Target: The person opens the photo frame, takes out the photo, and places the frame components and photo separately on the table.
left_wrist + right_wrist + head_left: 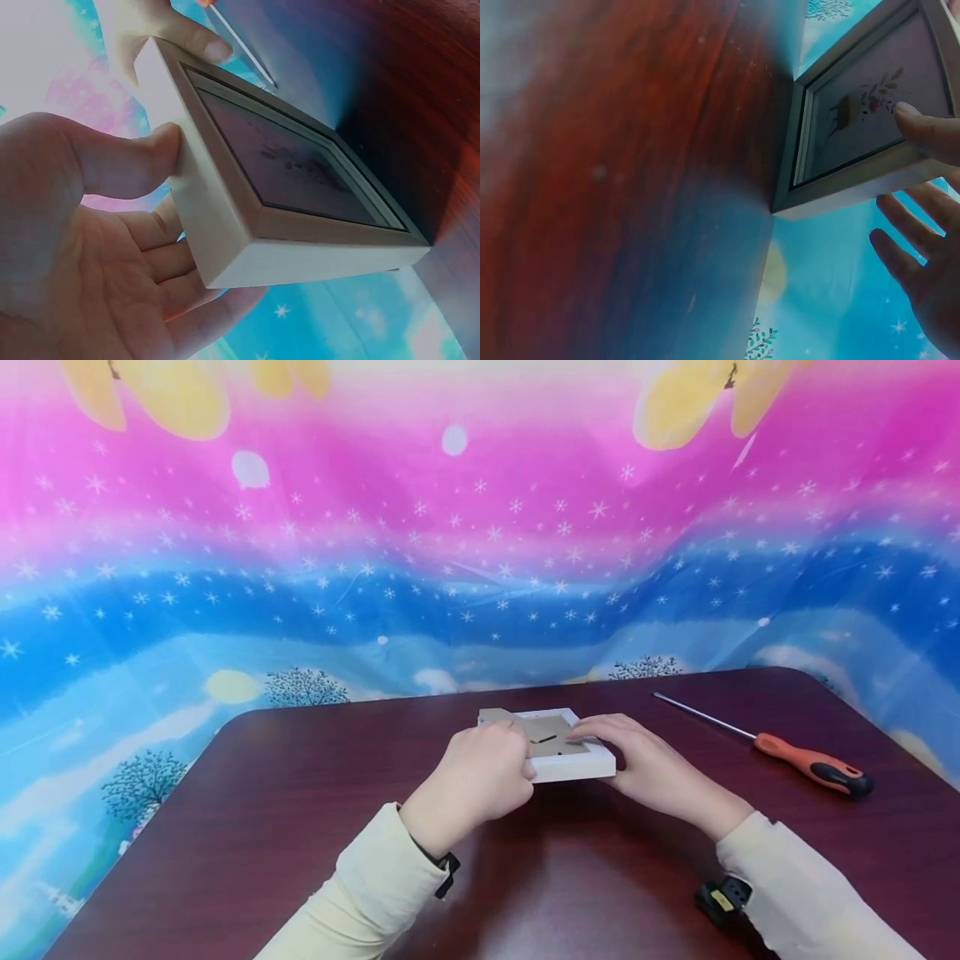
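Observation:
A white picture frame (573,767) is held above the table with its brown backing board (553,727) facing up. My left hand (480,777) grips its left side, thumb on the outer edge and fingers over the back, as the left wrist view shows. My right hand (660,768) holds the right side; its thumb (922,131) lies over the glass front and its fingers reach across the back. A small dark strip (543,740) shows on the backing. Underneath, the downward-facing front has a picture with a leafy sprig (881,94) behind the glass.
An orange and black handled screwdriver (810,764) lies on the right of the dark red-brown table (300,793), tip towards the back. Behind the table hangs a pink and blue cloth (450,568) with snowflakes.

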`<act>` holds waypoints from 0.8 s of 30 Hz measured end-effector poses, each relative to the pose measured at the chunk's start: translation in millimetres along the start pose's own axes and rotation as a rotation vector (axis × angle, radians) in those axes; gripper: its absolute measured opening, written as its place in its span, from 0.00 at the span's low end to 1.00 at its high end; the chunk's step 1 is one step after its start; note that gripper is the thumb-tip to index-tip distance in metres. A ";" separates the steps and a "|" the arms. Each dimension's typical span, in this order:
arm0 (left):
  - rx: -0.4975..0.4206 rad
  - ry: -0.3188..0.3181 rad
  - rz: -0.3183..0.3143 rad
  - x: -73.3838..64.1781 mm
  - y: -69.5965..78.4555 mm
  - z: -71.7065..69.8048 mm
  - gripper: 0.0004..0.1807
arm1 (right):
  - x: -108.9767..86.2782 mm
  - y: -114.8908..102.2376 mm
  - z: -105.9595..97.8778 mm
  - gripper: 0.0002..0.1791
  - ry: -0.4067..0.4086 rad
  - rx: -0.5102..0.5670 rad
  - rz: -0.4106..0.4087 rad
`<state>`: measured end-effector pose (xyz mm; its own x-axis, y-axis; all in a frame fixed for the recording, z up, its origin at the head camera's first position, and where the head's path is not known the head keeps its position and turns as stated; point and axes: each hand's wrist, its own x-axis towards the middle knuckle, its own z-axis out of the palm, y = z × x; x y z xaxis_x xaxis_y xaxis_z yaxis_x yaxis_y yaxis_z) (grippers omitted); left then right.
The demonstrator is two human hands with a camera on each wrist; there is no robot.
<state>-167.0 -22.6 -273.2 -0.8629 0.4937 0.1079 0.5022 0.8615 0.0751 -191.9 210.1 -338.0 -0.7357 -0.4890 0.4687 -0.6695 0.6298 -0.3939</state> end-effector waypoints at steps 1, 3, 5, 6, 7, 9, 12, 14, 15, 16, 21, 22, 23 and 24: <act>-0.001 -0.001 -0.001 0.5 0.0 -0.1 0.05 | 0.6 0.0 0.3 0.32 0.000 -0.001 0.005; 0.002 0.007 0.001 1.0 0.2 -0.9 0.05 | 1.5 -0.1 0.4 0.30 0.000 -0.001 0.020; 0.007 0.026 0.012 0.8 -0.5 -2.1 0.06 | 1.8 -0.2 0.3 0.29 -0.001 -0.004 0.042; 0.005 0.035 0.020 0.4 -1.5 -2.8 0.07 | 1.9 -0.3 0.2 0.29 -0.001 -0.008 0.053; 0.004 0.048 0.030 0.2 -3.3 -3.3 0.08 | 2.2 -0.1 0.3 0.30 -0.002 -0.014 0.061; -0.015 0.072 0.031 -0.2 -9.7 -3.3 0.10 | 2.4 0.3 0.4 0.30 -0.004 -0.028 0.067; -0.031 0.130 -0.003 0.7 -26.4 0.4 0.12 | 3.0 1.0 0.8 0.30 -0.001 -0.040 0.069; -0.019 0.171 -0.035 1.7 -41.3 6.3 0.14 | 3.2 0.7 0.8 0.30 0.004 -0.044 0.070; -0.008 0.185 -0.042 1.9 -49.0 9.9 0.15 | 3.3 0.4 0.8 0.30 0.006 -0.044 0.071; 0.000 0.189 -0.043 1.8 -56.2 13.8 0.17 | 3.3 0.1 0.7 0.30 0.007 -0.042 0.075; -0.004 0.147 0.016 -1.6 -75.4 31.0 0.30 | 3.0 -2.9 -0.5 0.31 0.012 -0.028 0.094; -0.010 0.151 0.033 -2.0 -75.3 33.4 0.32 | 3.1 -3.6 -0.7 0.31 0.013 -0.026 0.099; -0.011 0.161 0.047 -1.8 -74.7 35.7 0.34 | 3.2 -4.1 -0.8 0.31 0.015 -0.026 0.103; -0.014 0.176 0.062 -1.6 -73.2 37.1 0.34 | 3.2 -4.5 -0.9 0.31 0.016 -0.028 0.106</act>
<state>-204.5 -82.0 -315.7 -0.8080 0.5157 0.2849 0.5556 0.8279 0.0770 -191.2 206.2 -334.0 -0.8005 -0.4089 0.4383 -0.5846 0.6940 -0.4202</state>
